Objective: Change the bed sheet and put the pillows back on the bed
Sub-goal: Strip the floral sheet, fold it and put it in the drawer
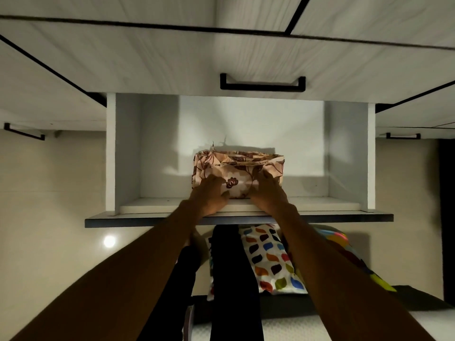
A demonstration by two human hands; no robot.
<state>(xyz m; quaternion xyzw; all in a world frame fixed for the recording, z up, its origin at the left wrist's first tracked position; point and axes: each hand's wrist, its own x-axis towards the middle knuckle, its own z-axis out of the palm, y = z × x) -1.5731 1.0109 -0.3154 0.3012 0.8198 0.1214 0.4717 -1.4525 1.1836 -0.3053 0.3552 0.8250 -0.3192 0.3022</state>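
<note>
Bare forearms point(138, 271) reach into the open white overhead cabinet point(128, 148), where the folded beige floral bed sheet point(240, 166) sits mid-floor. The left hand point(211, 193) grips its front-left corner; the right hand point(268, 190) presses straight fingers alongside. Soft, light and floppy, it likely needs cradling underneath.

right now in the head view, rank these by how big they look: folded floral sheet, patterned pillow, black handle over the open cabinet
1. patterned pillow, though partly hidden
2. folded floral sheet, close behind; distance differs, so unsure
3. black handle, clearly smallest
</note>
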